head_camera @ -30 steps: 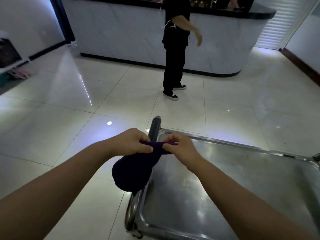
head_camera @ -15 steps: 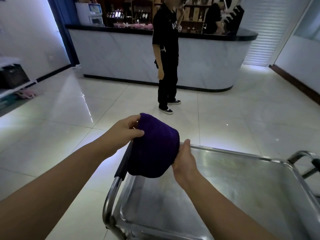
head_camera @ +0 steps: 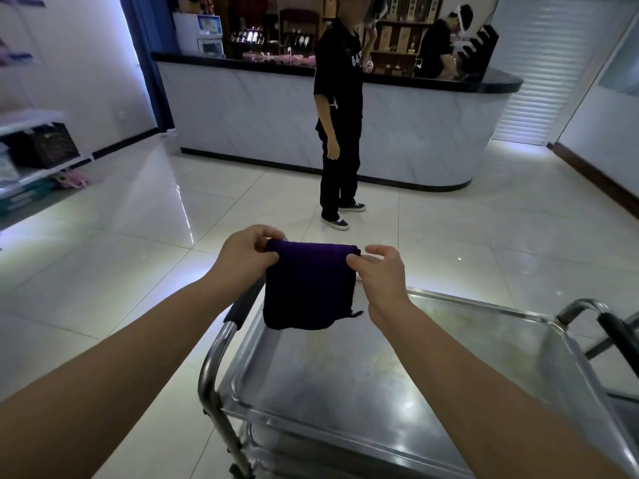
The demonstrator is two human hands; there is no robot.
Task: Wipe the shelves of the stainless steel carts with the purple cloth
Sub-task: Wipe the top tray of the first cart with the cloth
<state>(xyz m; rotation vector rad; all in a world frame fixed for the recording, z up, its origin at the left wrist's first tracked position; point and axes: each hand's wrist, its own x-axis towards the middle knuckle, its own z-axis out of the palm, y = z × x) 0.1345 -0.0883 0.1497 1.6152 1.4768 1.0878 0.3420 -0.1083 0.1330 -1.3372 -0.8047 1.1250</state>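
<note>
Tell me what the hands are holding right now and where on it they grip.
Both hands hold the purple cloth by its folded top edge: the left hand pinches the left corner, the right hand the right corner. It hangs above the cart's top shelf.

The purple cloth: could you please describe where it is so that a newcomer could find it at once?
Start at the stainless steel cart at the bottom of the view. Above its top shelf's far left corner, near the black-sleeved handle, two hands hold up the purple cloth, the left hand and right hand pinching its upper corners. It is the only dark, soft, hanging thing among shiny metal.
</note>
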